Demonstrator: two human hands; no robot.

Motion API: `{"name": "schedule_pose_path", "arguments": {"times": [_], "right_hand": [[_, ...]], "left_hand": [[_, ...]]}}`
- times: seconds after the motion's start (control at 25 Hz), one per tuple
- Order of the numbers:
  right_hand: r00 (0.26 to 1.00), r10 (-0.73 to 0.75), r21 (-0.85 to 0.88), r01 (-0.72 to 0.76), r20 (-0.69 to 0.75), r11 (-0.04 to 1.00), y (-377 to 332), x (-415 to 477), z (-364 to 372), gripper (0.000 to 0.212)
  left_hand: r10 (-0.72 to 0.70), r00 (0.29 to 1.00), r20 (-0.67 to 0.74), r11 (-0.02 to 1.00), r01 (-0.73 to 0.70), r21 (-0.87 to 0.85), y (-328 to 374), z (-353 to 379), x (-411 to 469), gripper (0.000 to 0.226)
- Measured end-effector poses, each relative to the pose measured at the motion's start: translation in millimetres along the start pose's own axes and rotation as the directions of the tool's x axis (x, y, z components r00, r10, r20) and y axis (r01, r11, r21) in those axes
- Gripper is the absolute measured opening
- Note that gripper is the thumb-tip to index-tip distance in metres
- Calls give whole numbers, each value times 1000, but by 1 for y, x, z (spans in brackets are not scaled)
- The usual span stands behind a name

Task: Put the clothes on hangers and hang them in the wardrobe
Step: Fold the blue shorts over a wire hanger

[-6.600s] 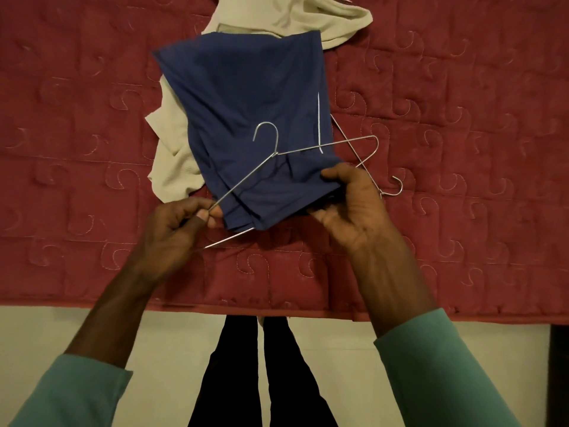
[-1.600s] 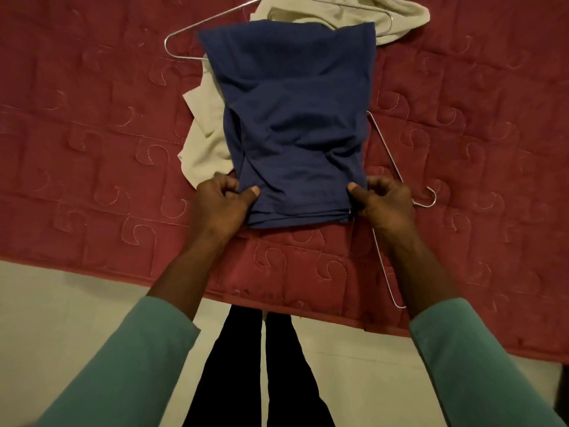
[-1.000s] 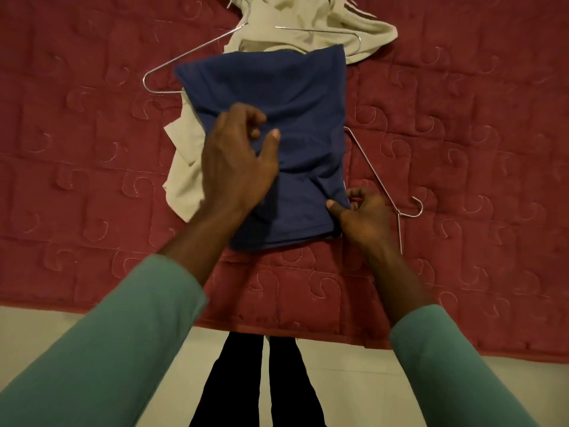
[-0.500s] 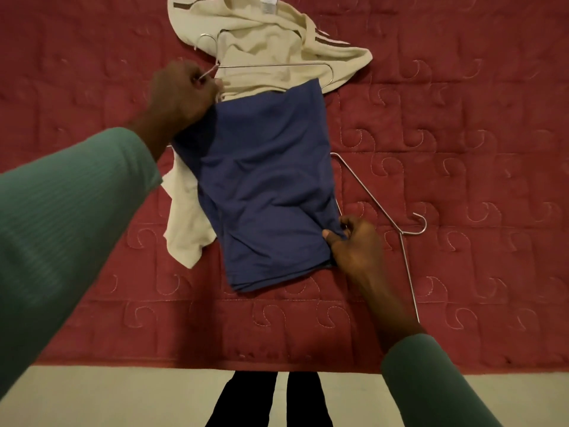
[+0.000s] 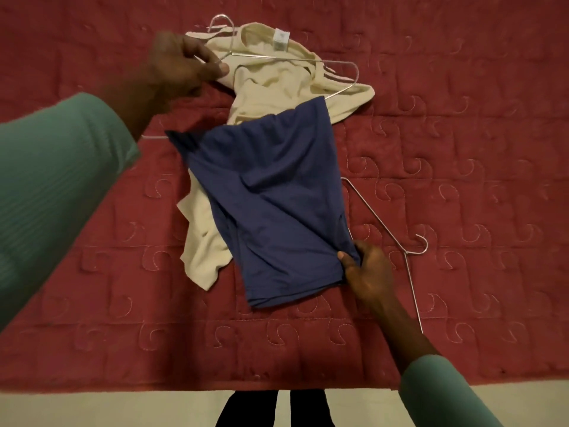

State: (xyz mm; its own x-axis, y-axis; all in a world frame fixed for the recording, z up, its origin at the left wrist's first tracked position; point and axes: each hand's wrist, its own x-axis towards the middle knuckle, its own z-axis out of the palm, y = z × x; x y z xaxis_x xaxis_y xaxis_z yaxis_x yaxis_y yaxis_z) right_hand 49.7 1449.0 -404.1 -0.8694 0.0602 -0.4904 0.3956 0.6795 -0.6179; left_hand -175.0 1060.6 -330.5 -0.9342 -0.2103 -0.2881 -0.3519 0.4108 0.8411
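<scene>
Head view: on the red quilted bed (image 5: 462, 118), the folded blue garment (image 5: 271, 211) lies over a cream shirt (image 5: 277, 84). The right hand (image 5: 366, 272) pinches the blue garment's near right corner. The left hand (image 5: 181, 69) grips a wire hanger (image 5: 308, 59) at the far left, and a second hanger (image 5: 374, 215) lies to the right.

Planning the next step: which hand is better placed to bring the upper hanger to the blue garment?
Left. The left hand holds that hanger near its hook; the right hand pinches a corner of the blue garment.
</scene>
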Motion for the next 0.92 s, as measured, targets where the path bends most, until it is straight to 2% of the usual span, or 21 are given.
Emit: {"name": "schedule_pose_path", "arguments": {"times": [0.04,0.08,0.12,0.2,0.24,0.32,0.4,0.48,0.6,0.68,0.8,0.88,0.92], "right_hand": [[1000,17,-23,-17,-19,1000,-3,0,2,11],[998,41,-48,-42,-37,998,-5,1,5,12],[996,63,-67,-67,-55,995,-7,2,8,12],[990,110,-72,-116,-83,991,-11,4,13,16],[987,133,-57,-139,-93,989,-12,3,15,18],[983,152,-41,-157,-105,987,-13,3,18,19],[984,153,-40,-157,-93,987,-12,4,19,21],[986,142,-29,-144,-83,989,-12,4,17,19],[991,121,-34,-124,-64,992,-10,5,18,22],[989,142,-42,-143,-34,989,-10,7,14,21],[966,254,-9,-254,51,967,-20,12,4,5],[957,288,-19,-289,-47,957,-38,16,-2,22],[959,226,-65,-240,-171,969,-50,19,-3,35]], "left_hand": [[19,1000,-21,999,-18,33,-4,-5,-6,14],[27,999,-28,988,-22,154,-12,-5,-11,19],[51,998,-43,936,-33,349,-19,0,-20,35],[204,977,-69,746,-109,657,-33,19,-44,52],[325,942,-89,685,-170,708,-37,33,-60,49],[399,915,-58,673,-250,696,-39,59,-82,46],[343,938,49,696,-289,658,-50,78,-80,47],[353,927,127,734,-358,577,-57,84,-59,42],[282,958,49,865,-276,419,-46,75,-28,38],[268,962,44,840,-256,479,-42,74,-17,40],[292,957,10,776,-242,583,-39,80,-31,49],[328,943,-47,731,-222,645,-45,77,-50,54],[345,935,-77,713,-208,669,-52,73,-59,56]]}}
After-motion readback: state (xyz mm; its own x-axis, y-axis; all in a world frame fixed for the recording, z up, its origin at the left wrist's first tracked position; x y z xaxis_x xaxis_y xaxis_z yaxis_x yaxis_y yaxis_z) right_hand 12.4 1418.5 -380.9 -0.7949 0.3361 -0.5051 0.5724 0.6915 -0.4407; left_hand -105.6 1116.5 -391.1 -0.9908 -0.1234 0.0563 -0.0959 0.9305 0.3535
